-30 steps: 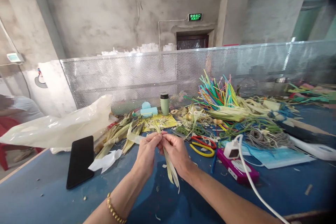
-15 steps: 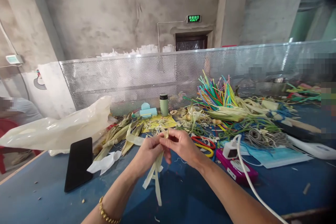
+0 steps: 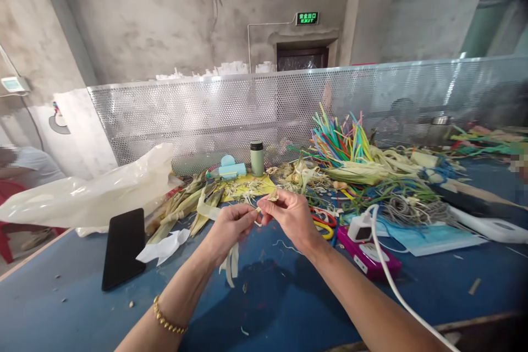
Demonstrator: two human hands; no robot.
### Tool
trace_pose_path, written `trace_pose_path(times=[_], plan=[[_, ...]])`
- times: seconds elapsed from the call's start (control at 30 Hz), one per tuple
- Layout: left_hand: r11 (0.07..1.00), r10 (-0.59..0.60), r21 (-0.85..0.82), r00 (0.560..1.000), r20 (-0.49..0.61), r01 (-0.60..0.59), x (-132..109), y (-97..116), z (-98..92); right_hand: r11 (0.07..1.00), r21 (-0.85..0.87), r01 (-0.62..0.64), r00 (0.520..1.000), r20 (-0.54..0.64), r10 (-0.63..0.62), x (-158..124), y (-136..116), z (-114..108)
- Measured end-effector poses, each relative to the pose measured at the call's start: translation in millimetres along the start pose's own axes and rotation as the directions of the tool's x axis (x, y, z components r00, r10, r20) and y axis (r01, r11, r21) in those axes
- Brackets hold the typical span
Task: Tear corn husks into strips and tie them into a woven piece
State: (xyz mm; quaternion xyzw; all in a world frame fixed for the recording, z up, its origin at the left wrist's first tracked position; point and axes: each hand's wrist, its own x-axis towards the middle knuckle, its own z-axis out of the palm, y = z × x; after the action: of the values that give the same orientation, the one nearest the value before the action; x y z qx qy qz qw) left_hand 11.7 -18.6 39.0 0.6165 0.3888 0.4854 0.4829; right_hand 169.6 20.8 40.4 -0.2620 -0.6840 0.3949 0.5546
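Observation:
Both my hands meet in the middle, above the blue table. My left hand [image 3: 229, 231] is closed in a pinch on pale strips of plant husk [image 3: 231, 265], whose ends hang below the palm. Another pale strip [image 3: 209, 210] sticks out behind that hand to the left. My right hand [image 3: 293, 219], also pinched, grips the upper end [image 3: 274, 197] of the pale husk piece, a small yellowish bit above the fingertips. A thin stretch of it shows between the two hands; the rest is hidden by my fingers.
Left lie a black phone [image 3: 124, 250], white paper [image 3: 164, 246] and a plastic bag [image 3: 103, 190]. Dried husks [image 3: 177, 206], a green bottle [image 3: 257, 159] and coloured pipe cleaners [image 3: 342, 140] stand behind. Right are a purple power box [image 3: 371, 256] with a white cable and a blue mask [image 3: 437, 236].
My hands have moved slightly apart, the right one up and to the right. The hanging strips have shifted left and up. The camera view has tilted a little.

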Motion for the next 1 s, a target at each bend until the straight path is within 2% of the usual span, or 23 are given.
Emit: trace_pose_path(times=[0.13,0.3,0.43,0.57,0.7,0.77,0.83,0.93,1.0], plan=[[0.997,0.005,0.079,1.000,-0.026,-0.003,0,2,0.9,0.999,0.037,-0.032,0.999,-0.017,0.033,-1,1,2],[0.994,0.031,0.102,0.997,-0.067,-0.024,1,1,2.0,0.990,0.122,-0.074,0.997,-0.021,0.077,-1,0,6],[0.995,0.015,0.096,0.993,-0.115,-0.004,2,2,3.4,0.988,0.118,-0.096,0.992,-0.065,0.104,-2,3,9],[0.992,0.020,0.127,0.989,-0.144,-0.001,4,4,3.5,0.995,0.080,-0.059,0.995,-0.072,0.065,-1,3,11],[0.985,0.088,0.166,0.975,-0.202,-0.054,7,4,-1.8,0.995,0.090,-0.033,0.999,-0.020,0.035,1,-1,11],[0.982,0.125,0.171,0.953,-0.277,-0.079,8,3,-8.8,0.991,0.131,-0.010,0.999,-0.030,0.014,5,-3,5],[0.986,0.135,0.141,0.913,-0.385,-0.086,9,2,-19.2,0.982,0.181,0.059,0.993,-0.111,-0.040,12,-4,-6],[0.993,0.117,0.063,0.827,-0.551,-0.099,13,-1,-36.4,0.974,0.173,0.147,0.929,-0.362,-0.076,24,-7,-32],[0.993,0.109,0.027,0.779,-0.618,-0.117,15,-3,-44.4,0.981,0.089,0.171,0.877,-0.467,-0.110,31,-12,-46]])
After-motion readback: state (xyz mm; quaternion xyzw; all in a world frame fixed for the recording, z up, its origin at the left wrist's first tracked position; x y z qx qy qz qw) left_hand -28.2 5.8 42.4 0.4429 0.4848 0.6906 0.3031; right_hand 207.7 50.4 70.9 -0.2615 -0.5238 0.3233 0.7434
